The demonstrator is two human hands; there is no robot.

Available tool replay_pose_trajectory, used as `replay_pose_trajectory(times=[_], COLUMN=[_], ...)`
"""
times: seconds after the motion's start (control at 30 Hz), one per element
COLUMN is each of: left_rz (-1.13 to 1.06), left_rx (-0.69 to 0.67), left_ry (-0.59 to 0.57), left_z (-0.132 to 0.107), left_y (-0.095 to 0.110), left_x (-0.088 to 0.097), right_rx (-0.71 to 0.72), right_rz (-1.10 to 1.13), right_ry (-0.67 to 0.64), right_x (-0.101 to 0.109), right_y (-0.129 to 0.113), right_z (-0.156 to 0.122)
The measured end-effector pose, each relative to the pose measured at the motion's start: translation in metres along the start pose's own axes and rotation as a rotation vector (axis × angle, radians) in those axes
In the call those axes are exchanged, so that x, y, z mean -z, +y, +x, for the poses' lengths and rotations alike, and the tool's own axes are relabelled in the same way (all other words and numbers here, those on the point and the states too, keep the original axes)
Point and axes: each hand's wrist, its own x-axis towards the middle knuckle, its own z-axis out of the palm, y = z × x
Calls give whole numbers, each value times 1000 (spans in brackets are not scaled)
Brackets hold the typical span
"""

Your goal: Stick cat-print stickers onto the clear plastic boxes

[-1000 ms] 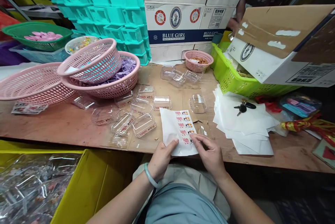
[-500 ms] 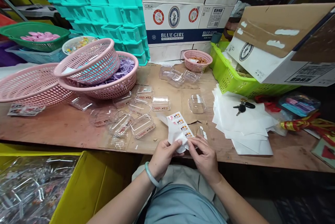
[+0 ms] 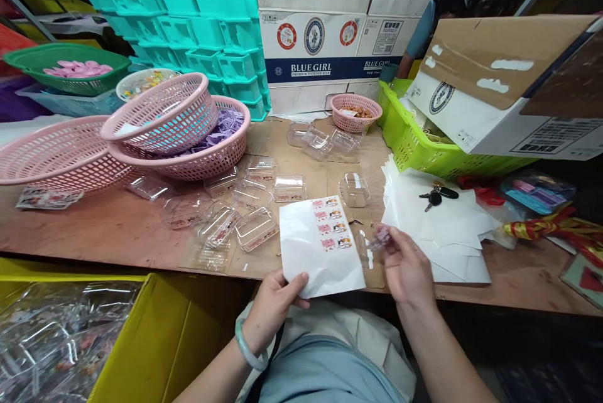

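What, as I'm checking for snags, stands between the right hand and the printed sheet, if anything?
Nothing visible blocks the right hand from the printed sheet in the left hand; a clear plastic piece apparently lies below, on the cardboard.

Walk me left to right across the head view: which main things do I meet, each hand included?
By their middles: green basket → white bowl → left hand → sheet of stickers → right hand → black keys → red-and-gold ribbon.

The white sticker sheet [image 3: 304, 252] bears orange-and-black cats [image 3: 345, 243] beside pink lettering [image 3: 328, 244].
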Motion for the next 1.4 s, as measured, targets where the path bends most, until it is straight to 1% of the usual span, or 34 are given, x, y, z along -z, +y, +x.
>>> replay_pose_trajectory(times=[0.03,0.07,0.1,0.13,0.17,0.2,0.23,0.27,0.33,0.37,0.4,0.43,0.47,0.53,0.57,0.6,0.63,0.67,0.7,0.73,0.77,0.83,0.87,0.9,0.93,0.97,1.03,1.1,1.17,1.2,1.23,1.3,1.37,1.4], left_rz=[85,186,291,384,449,474,453,386,143,-2,-131,-229,-285,-276,-233,-178,-119,-67,-29,-6,12,78,143,225,311,391,516,613,693,727,759,813,829,812], left_rx=[-53,-151,-285,-436,-572,-664,-695,-669,-522,-446,-389,-349,-330,-337,-362,-395,-426,-448,-455,-446,-432,-446,-483,-533,-591,-649,-756,-865,-939,-953,-953,-958,-1006,-1042], left_ry=[57,164,314,474,590,622,553,398,26,-99,-159,-165,-135,-60,-50,-64,-100,-142,-171,-173,-145,-25,32,71,85,80,59,54,65,77,96,140,171,176], left_z=[-4,-8,-13,-18,-23,-26,-28,-27,-18,-10,-2,7,15,27,32,35,37,40,42,44,46,49,50,50,50,50,50,54,62,67,72,81,87,87], left_y=[-2,-2,-1,1,6,11,17,23,34,38,41,43,44,46,48,49,50,51,51,51,49,44,40,37,34,31,26,25,25,26,28,33,39,41], left_x=[7,14,18,21,20,16,8,-2,-25,-35,-44,-49,-52,-51,-49,-47,-45,-43,-42,-40,-39,-34,-31,-28,-26,-24,-24,-27,-33,-36,-38,-41,-41,-40], right_rx=[75,174,294,434,586,743,895,1031,1232,1277,1280,1237,1151,872,688,496,321,189,114,103,155,373,485,581,632,641,585,508,447,426,407,345,248,204], right_rz=[35,29,-26,-120,-247,-394,-543,-684,-887,-946,-974,-978,-953,-822,-734,-650,-586,-549,-541,-549,-566,-652,-733,-851,-985,-1112,-1320,-1421,-1397,-1353,-1302,-1207,-1122,-1080], right_ry=[45,82,110,121,103,52,-28,-142,-389,-489,-561,-604,-608,-533,-504,-507,-543,-596,-642,-653,-617,-501,-476,-507,-589,-691,-883,-1001,-1045,-1034,-995,-844,-702,-668], right_x=[2,4,4,3,0,-4,-8,-14,-23,-26,-28,-28,-27,-24,-23,-22,-22,-23,-24,-26,-27,-28,-29,-29,-30,-31,-37,-46,-57,-62,-67,-74,-77,-76], right_y=[-6,-12,-17,-22,-24,-25,-25,-23,-15,-11,-7,-4,-1,1,1,0,-2,-5,-8,-13,-18,-31,-39,-45,-51,-56,-60,-55,-46,-40,-33,-21,-11,-9], right_z=[5,8,8,5,1,-5,-12,-19,-30,-33,-35,-36,-35,-31,-28,-25,-20,-15,-9,0,11,40,58,76,95,114,145,164,167,162,153,125,90,74])
